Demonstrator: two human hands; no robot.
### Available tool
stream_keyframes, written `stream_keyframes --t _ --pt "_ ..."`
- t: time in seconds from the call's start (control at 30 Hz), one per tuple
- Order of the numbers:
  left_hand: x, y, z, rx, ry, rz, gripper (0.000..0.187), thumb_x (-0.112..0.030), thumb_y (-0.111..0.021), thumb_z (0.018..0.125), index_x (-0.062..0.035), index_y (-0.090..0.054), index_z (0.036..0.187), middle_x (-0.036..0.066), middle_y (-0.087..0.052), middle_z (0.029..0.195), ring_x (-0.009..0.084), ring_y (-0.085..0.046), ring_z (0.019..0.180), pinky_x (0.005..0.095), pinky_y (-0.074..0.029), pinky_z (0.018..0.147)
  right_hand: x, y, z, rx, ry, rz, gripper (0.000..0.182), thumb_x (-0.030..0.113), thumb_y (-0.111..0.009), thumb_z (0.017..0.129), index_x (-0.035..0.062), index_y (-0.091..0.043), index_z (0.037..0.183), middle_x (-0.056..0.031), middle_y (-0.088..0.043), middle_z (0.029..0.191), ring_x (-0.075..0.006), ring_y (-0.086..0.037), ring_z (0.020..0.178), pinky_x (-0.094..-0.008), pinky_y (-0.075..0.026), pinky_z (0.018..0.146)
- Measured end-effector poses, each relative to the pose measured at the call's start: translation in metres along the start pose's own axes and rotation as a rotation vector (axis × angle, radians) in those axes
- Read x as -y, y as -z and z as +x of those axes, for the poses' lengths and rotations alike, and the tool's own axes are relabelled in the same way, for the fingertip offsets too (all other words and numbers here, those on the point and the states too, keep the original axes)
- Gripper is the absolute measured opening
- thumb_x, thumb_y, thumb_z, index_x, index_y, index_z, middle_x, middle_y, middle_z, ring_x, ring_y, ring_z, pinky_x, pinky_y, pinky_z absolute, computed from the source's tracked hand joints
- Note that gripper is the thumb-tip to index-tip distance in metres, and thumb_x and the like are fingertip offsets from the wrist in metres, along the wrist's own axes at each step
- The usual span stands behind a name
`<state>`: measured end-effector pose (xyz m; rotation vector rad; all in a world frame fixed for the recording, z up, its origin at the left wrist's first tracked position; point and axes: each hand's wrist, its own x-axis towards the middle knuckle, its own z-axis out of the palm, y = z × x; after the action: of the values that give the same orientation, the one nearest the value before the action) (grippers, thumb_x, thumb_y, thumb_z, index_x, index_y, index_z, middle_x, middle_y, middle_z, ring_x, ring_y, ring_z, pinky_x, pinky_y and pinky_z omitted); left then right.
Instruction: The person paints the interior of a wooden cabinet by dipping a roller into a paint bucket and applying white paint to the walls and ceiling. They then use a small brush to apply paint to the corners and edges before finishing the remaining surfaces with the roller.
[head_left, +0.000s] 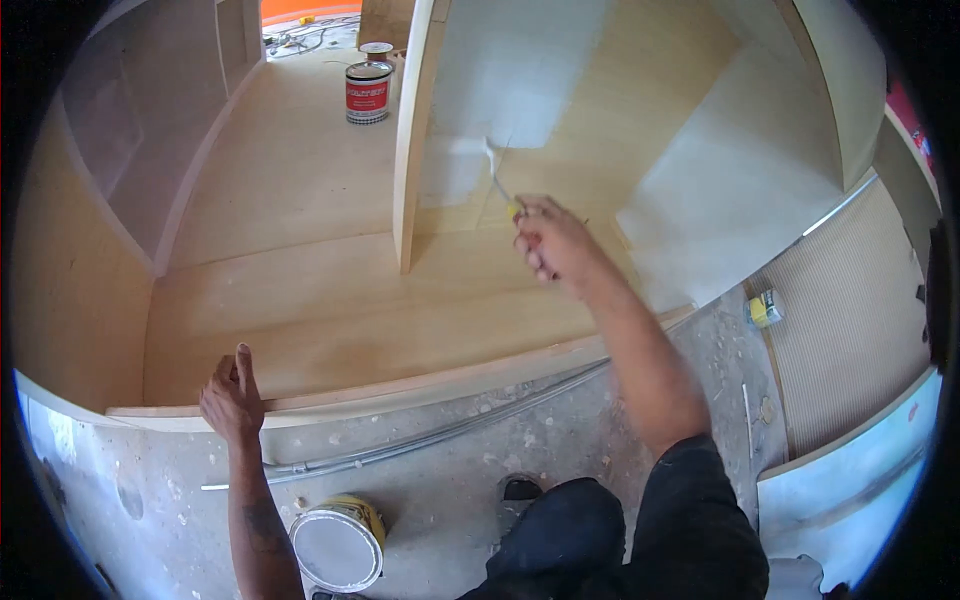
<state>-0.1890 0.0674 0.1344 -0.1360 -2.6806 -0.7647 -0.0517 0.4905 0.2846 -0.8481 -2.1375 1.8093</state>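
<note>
The right hand (pixel 548 240) has its grip closed around the yellow handle of a paintbrush (pixel 497 172), whose bristles touch the plywood cabinet panel (pixel 320 300) at the edge of a white-painted patch (pixel 510 90). The left hand (pixel 230 398) rests on the panel's front edge, fingers loosely extended, holding nothing. An open paint can (pixel 338 543) sits on the concrete floor (pixel 450 470) beside the left forearm; another can (pixel 368 92) stands well apart on the panel.

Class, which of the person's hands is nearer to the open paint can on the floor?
Left. The left hand rests on the plywood panel's front edge, just above the open paint can. The right hand holds a brush far up the panel.
</note>
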Motion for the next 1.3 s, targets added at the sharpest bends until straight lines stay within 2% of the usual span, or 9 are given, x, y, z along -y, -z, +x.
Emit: stream_keyframes --t 0.33,0.53,0.73,0.83,0.93,1.07,1.2,1.23,1.3 --pt "0.001 -0.005 0.002 0.033 0.027 -0.034 0.066 -0.064 -0.049 0.1 -0.0055 -0.068 0.078 0.014 -0.064 0.066 0.0337 -0.062 0.063 0.0466 -0.044 0.062 0.147 0.046 -0.02 0.398 0.156 0.294 0.021 0.012 -0.055 0.096 -0.0051 -0.057 0.109 -0.0139 -0.063 0.102 -0.004 -0.053 0.061 -0.0195 -0.039 0.037" --pt "-0.006 -0.001 0.001 0.09 0.029 0.043 0.068 -0.068 -0.043 0.101 -0.0093 -0.075 0.089 0.011 -0.074 0.078 0.0305 -0.072 0.078 0.0441 -0.051 0.07 0.094 0.055 0.019 0.626 -0.081 0.452 0.015 0.019 -0.06 0.098 0.0043 -0.058 0.101 -0.0068 -0.06 0.088 -0.0107 -0.059 0.063 -0.0256 -0.049 0.048" --pt "0.003 0.0 0.001 0.151 0.012 0.044 0.073 -0.069 -0.038 0.101 -0.0081 -0.077 0.096 0.013 -0.075 0.082 0.0316 -0.074 0.084 0.0447 -0.052 0.074 0.006 0.022 0.016 0.202 -0.059 0.375 0.02 0.016 -0.06 0.093 -0.0001 -0.058 0.105 -0.0128 -0.065 0.102 -0.0073 -0.05 0.053 -0.0251 -0.036 0.034" --pt "0.009 -0.003 0.0 0.158 0.026 0.039 0.075 -0.07 -0.038 0.1 -0.0055 -0.078 0.101 0.014 -0.075 0.08 0.0319 -0.074 0.084 0.0441 -0.052 0.075 -0.012 0.02 0.018 0.225 -0.074 0.361 0.03 0.016 -0.063 0.09 0.0001 -0.06 0.115 -0.0119 -0.067 0.102 -0.0125 -0.056 0.058 -0.0287 -0.041 0.041" --pt "0.009 -0.003 0.0 0.162 0.028 0.051 0.074 -0.07 -0.039 0.1 -0.0061 -0.078 0.1 0.014 -0.075 0.079 0.0313 -0.074 0.084 0.0439 -0.052 0.074 -0.011 0.02 0.01 0.159 0.157 0.546 0.009 0.016 -0.061 0.088 0.0073 -0.059 0.087 -0.0048 -0.059 0.084 -0.0187 -0.064 0.071 -0.0321 -0.043 0.053" --pt "0.002 -0.005 -0.002 0.098 0.05 0.04 0.069 -0.067 -0.044 0.1 -0.0065 -0.076 0.09 0.012 -0.073 0.075 0.0293 -0.071 0.075 0.0437 -0.05 0.069 0.021 0.028 0.011 0.159 0.433 0.772 0.01 0.016 -0.062 0.09 0.0063 -0.059 0.088 -0.0052 -0.06 0.085 -0.0221 -0.065 0.082 -0.0366 -0.048 0.068" --pt "-0.008 0.001 -0.002 0.094 0.046 0.033 0.067 -0.066 -0.046 0.099 -0.0068 -0.074 0.085 0.011 -0.072 0.074 0.029 -0.07 0.073 0.0434 -0.049 0.067 0.052 0.027 0.035 0.071 0.737 0.315 0.022 0.02 -0.069 0.093 0.0016 -0.059 0.101 -0.0089 -0.064 0.097 -0.0182 -0.063 0.081 -0.0306 -0.049 0.073" --pt "-0.006 0.001 -0.002 0.098 0.054 0.048 0.066 -0.066 -0.047 0.099 -0.0062 -0.074 0.086 0.012 -0.072 0.074 0.0287 -0.071 0.074 0.0428 -0.049 0.068 0.07 0.026 0.032 -0.014 0.753 0.148 0.02 0.025 -0.059 0.103 0.0057 -0.056 0.101 -0.0041 -0.057 0.082 -0.0109 -0.056 0.064 -0.0277 -0.05 0.054" --pt "-0.003 0.0 0.0 0.108 0.066 0.08 0.066 -0.064 -0.049 0.099 -0.005 -0.076 0.088 0.012 -0.072 0.075 0.028 -0.071 0.076 0.0415 -0.05 0.069 0.104 0.022 0.024 -0.068 0.819 0.102 0.022 0.027 -0.059 0.104 0.0066 -0.055 0.098 -0.0031 -0.055 0.079 -0.0106 -0.053 0.064 -0.0273 -0.047 0.055"
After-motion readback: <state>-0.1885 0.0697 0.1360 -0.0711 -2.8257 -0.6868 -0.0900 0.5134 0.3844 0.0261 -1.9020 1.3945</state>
